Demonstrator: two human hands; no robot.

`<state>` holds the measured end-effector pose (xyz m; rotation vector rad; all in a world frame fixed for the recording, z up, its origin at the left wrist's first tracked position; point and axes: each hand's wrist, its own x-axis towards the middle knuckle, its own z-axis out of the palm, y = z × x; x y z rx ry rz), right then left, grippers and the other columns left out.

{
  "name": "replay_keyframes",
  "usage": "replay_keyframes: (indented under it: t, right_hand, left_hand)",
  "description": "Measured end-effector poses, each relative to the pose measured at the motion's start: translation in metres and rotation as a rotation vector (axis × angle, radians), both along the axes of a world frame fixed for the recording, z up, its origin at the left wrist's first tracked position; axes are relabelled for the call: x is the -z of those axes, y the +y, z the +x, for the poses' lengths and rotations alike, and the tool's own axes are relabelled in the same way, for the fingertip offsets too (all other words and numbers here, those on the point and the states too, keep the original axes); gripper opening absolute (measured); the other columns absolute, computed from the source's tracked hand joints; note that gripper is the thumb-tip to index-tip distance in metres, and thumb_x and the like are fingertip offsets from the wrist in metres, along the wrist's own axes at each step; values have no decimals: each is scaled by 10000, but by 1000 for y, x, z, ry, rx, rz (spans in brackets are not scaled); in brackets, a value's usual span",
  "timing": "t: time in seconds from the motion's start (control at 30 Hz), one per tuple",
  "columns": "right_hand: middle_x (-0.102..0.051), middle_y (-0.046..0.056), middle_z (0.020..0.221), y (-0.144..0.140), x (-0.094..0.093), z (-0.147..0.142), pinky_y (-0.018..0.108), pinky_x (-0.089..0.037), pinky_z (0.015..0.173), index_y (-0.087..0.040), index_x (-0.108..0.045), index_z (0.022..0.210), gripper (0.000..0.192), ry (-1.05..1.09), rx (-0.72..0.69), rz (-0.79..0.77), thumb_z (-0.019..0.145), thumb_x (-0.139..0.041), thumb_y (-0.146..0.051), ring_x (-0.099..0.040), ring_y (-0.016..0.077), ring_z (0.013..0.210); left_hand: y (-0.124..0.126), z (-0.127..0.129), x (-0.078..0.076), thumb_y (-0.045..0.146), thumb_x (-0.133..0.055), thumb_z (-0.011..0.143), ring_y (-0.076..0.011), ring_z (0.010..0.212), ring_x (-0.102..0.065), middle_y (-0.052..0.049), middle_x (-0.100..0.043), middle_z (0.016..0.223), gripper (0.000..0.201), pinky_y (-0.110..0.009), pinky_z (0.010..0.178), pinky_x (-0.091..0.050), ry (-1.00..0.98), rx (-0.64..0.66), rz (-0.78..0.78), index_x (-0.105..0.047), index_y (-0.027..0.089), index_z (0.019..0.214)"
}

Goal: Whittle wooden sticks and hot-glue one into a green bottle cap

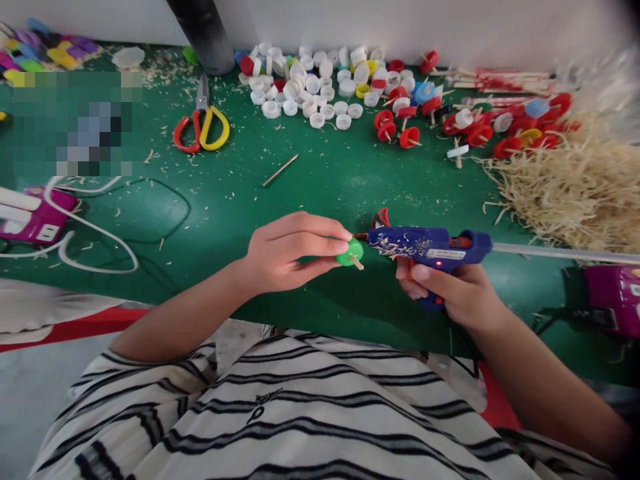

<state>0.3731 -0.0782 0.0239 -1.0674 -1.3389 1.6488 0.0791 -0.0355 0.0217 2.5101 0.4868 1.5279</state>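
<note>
While we work above the bench (310, 187):
Left hand (285, 253): our fingers pinch green cap (349, 253).
Right hand (453, 290): our fingers grip glue gun (425, 245), nozzle touching cap.

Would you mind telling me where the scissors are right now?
In the head view, the scissors lie on the green table, upper left of centre, just left of the pile of white bottle caps.

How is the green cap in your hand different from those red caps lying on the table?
The green cap is held up in the left hand, with the glue gun nozzle at it; the red caps lie loose on the green table, untouched. One is green and alone, the others red and several. Both kinds have a thin wooden stick through them.
</note>
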Motion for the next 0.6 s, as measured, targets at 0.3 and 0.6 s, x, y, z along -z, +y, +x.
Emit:
replay_keyframes:
  t: [0.3,0.6]
  right_hand:
    - [-690,21,787,3,-7,-3,317,-391,458,-250,-750,858,313,28,60,-17,848,-853,-545,-461,112,494]
    - [-674,8,783,5,-5,-1,300,-381,473,-228,-766,885,253,96,65,6,887,-841,-470,-483,99,506]
  left_hand:
    - [3,-1,1,165,-847,897,-150,981,-833,-67,-849,1093,248,-238,839,-710,10,-35,10,-727,203,1111]
    - [6,-4,4,216,-846,906,-146,928,-828,-40,-847,1083,229,-242,785,-711,-13,-136,73,-736,238,1105]
